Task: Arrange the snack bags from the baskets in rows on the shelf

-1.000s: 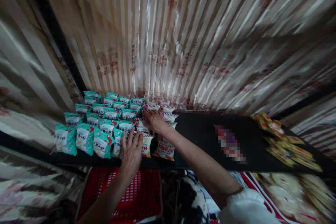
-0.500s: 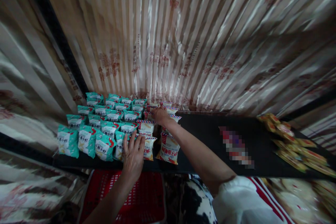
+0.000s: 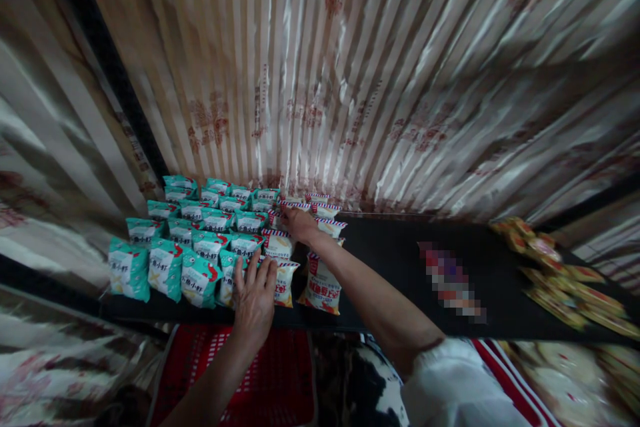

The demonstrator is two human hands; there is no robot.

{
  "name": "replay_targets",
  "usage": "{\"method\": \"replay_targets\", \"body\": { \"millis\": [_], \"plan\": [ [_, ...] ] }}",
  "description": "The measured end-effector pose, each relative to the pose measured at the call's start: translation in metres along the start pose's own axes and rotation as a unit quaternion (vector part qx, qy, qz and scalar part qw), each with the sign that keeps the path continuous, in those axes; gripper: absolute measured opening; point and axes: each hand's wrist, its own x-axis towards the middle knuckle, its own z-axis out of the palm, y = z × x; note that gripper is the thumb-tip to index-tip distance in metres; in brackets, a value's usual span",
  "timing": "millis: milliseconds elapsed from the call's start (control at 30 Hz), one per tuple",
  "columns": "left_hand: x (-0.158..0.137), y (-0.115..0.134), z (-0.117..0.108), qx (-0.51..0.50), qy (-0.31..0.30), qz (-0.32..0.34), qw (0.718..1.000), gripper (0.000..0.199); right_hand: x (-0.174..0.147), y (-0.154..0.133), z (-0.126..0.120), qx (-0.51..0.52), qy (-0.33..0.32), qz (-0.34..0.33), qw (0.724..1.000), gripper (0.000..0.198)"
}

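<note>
Several rows of teal snack bags [image 3: 129, 269] stand upright on the black shelf. To their right are two columns of white snack bags with striped top edges [image 3: 323, 287]. My left hand [image 3: 254, 297] rests with its fingers stretched out across the front row, touching a teal bag and the white front bag [image 3: 285, 283] beside it. Further back, my right hand [image 3: 301, 223] reaches into the left white column. Its fingers are curled at the top of a white snack bag [image 3: 273, 219], which the hand partly hides.
Yellow-gold packets [image 3: 575, 293] lie in a pile at the shelf's right end. A pixelated item [image 3: 453, 277] lies on the black shelf [image 3: 380, 240]. Below the front edge is a red plastic basket [image 3: 285, 373]. Striped, crinkled sheeting [image 3: 320, 80] hangs behind.
My right hand has drawn slightly left and nearer, its fingers moving from a rear white bag to one further forward. My left hand stays almost in place.
</note>
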Motion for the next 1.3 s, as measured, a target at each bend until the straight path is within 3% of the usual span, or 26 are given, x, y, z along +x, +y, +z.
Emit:
{"method": "replay_targets", "body": {
  "millis": [200,433,700,900,1300],
  "plan": [
    [0.001,0.001,-0.002,0.001,0.001,0.006,1.000,0.034,-0.005,-0.004,-0.011,-0.022,-0.009,0.011,1.000,0.033],
    [0.002,0.000,-0.002,0.020,-0.008,0.012,1.000,0.034,0.017,0.031,-0.014,-0.036,0.046,-0.019,0.998,0.036],
    [0.000,-0.004,0.007,0.030,0.023,0.027,0.999,0.029,0.045,0.049,-0.002,-0.028,-0.006,0.001,1.000,0.047],
    [0.000,-0.004,0.012,0.026,0.035,0.017,0.999,0.028,0.053,0.048,-0.001,-0.001,-0.027,0.012,1.000,0.030],
    [-0.001,-0.004,0.012,0.007,0.033,0.016,0.999,0.030,0.055,0.049,0.003,0.025,0.005,0.001,1.000,0.025]
  ]
}}
